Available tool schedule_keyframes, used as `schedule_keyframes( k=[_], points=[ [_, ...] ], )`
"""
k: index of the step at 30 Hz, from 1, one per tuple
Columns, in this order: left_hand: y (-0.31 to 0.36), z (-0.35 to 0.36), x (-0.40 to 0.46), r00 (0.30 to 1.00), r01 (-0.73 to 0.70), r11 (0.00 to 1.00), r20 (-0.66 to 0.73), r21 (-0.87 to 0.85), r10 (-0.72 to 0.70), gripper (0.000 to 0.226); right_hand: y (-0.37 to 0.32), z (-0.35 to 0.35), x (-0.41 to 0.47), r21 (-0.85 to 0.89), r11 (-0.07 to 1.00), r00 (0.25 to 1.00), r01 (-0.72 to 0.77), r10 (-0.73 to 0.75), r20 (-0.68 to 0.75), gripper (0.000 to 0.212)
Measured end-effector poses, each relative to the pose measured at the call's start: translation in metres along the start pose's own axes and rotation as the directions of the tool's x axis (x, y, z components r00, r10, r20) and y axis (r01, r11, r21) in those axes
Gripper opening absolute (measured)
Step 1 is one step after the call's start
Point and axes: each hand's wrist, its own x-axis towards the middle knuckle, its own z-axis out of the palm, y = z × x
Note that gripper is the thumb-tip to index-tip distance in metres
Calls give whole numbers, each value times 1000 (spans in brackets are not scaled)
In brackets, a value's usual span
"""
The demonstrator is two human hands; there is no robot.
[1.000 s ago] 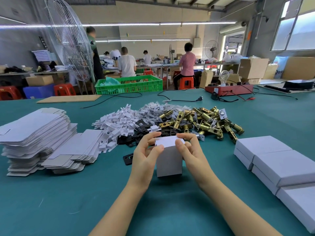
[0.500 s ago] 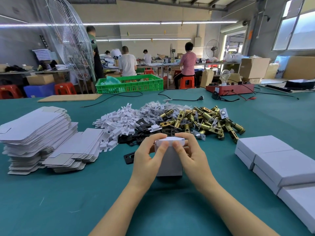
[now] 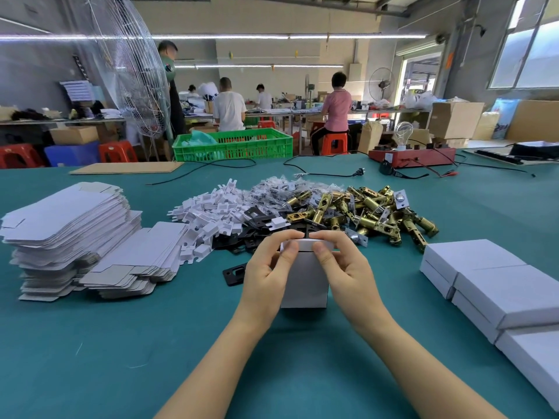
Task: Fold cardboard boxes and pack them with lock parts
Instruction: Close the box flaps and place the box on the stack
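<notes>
Two hands, left hand (image 3: 266, 276) and right hand (image 3: 348, 273), now pressing down the box (image 3: 304, 282) lid, raised a second ago; fingers curled around its top, upright on the counter (image 3: 121, 343) just before the lock parts (image 3: 348, 210); closing nearly done.

I hold a small white box (image 3: 304, 279) upright on the green table (image 3: 90, 343), my left hand (image 3: 266, 276) and right hand (image 3: 348, 273) curled round its upper end with both thumbs pressing on the top flap. Just beyond it lie black plates (image 3: 239, 237), white plastic pieces (image 3: 211, 211) and a heap of brass latch parts (image 3: 363, 211). Flat box blanks (image 3: 63, 231) are stacked at my left, and closed white boxes (image 3: 496, 285) lie in a row at my right.
</notes>
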Motion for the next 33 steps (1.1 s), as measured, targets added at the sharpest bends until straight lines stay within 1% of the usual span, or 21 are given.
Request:
schedule_keyframes(
  k=[7, 10, 14, 16, 20, 23, 25, 30, 33],
  points=[
    [-2, -4, 1, 1000, 8, 998, 7, -54, -8, 20, -2, -9, 7, 74, 997, 999, -26, 24, 31, 11],
    [-3, -6, 1, 1000, 5, 998, 16, -55, -4, 19, -1, -8, 6, 65, 998, 1000, -18, 17, 18, 12],
    [-6, -9, 0, 999, -6, 997, 33, -72, 8, 18, 3, -7, 4, 45, 999, 1000, 9, -9, 2, 23],
    [-7, -9, 0, 999, -11, 997, 36, -74, 13, 20, 5, -7, 4, 32, 999, 1000, 27, -27, 0, 23],
    [-9, -9, 0, 1000, -15, 997, 20, -70, 16, 19, 8, -7, 4, -40, 995, 995, 97, -97, -17, 22],
    [-9, -9, 0, 1000, -15, 996, 20, -82, 17, 22, 11, -10, 4, -180, 962, 977, 207, -211, -7, 21],
    [-10, -8, 0, 999, -22, 997, 21, -79, 24, 22, 14, -12, 4, -224, 943, 968, 244, -249, 6, 22],
    [-15, -5, -3, 990, -138, 988, 34, 65, 136, 16, 19, -10, 2, -304, 896, 941, 324, -337, 10, 27],
    [-17, -7, -3, 982, -187, 976, 57, 109, 182, 17, 21, -9, 1, -335, 874, 927, 352, -375, -4, 27]
  ],
)
